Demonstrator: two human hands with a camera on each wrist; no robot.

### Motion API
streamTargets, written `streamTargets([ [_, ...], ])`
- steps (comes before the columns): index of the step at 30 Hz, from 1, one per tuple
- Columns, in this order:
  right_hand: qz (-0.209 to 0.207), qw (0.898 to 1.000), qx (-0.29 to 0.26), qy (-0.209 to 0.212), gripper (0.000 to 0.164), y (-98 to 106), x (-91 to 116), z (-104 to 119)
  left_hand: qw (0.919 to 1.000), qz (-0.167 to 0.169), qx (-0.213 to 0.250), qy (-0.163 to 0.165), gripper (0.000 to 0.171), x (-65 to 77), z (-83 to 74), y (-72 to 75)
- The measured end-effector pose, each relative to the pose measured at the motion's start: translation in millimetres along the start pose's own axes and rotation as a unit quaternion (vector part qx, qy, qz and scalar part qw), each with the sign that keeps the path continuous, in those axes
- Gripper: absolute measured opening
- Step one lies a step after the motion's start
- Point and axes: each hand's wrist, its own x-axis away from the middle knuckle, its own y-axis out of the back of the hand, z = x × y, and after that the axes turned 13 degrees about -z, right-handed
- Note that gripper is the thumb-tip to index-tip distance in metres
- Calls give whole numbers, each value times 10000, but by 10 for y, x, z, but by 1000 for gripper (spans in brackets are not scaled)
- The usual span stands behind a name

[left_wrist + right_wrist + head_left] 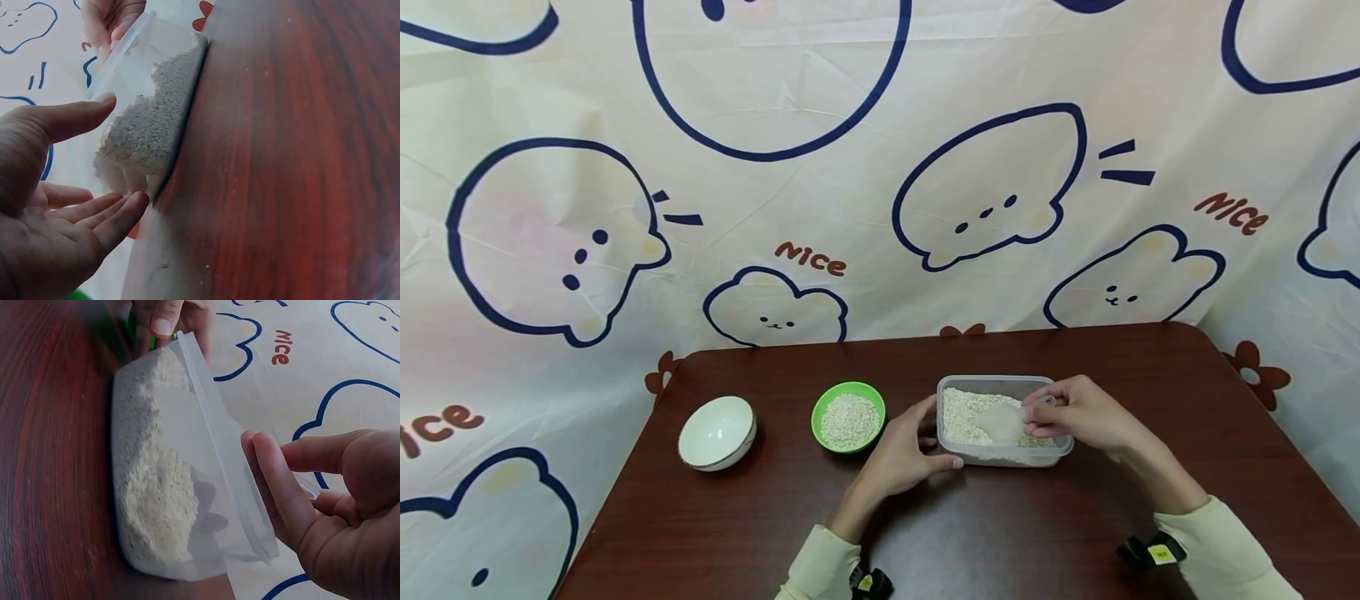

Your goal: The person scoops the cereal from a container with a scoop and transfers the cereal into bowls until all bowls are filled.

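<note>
A clear rectangular plastic container (1000,454) on the table holds pale flakes that look like oats (964,408). My right hand (1071,414) is over its right end and pinches the handle of a translucent scoop (1002,423), whose bowl lies on the flakes. In the right wrist view the container wall (219,444) partly hides the scoop. At the container's left end is my left hand (904,450), thumb and fingers extended and spread around the corner. Its fingertips (139,201) are right at the wall in the left wrist view.
A green bowl (815,421) with similar pale flakes stands just left of my left hand. Farther left is a white bowl (715,429). The dark wooden table (775,517) ends at a printed cloth backdrop (865,192).
</note>
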Motion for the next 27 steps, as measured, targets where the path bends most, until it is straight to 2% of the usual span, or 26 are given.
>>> streamTargets([
  [7, -23, 9999, -132, -22, 36, -114, -25, -21, 9999, -40, -83, 62, 98, 11, -10, -19],
  [15, 55, 9992, -355, -161, 42, -241, -17, -2, 9991, -282, -282, -120, 96, 17, 3, -56],
  [27, 130, 9959, -797, -407, 42, -190, -7, -20, 9996, -292, -20, 3, 91, 23, 27, -67],
])
